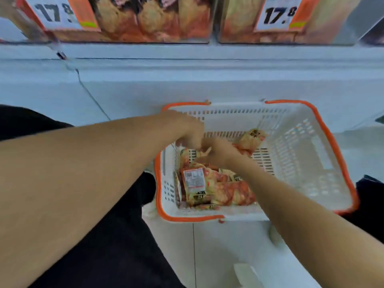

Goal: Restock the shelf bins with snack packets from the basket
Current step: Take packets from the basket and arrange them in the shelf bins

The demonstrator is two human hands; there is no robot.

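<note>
Both hands in basket (301,142); left hand (190,132) fingers curled, right hand (220,152) fingers gripping snack packets (207,183); left grasp unclear

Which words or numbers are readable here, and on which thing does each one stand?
"17.8", partly cut off: left price card on the left shelf bin.
"17.8": right price card on the right shelf bin.
Barcode label on a snack packet in the basket: too blurred to read.

We see two bare arms with no sleeves; the left hand (190,129) and right hand (220,151) wear no gloves or rings; dark black trousers (99,235) cover the legs.
</note>
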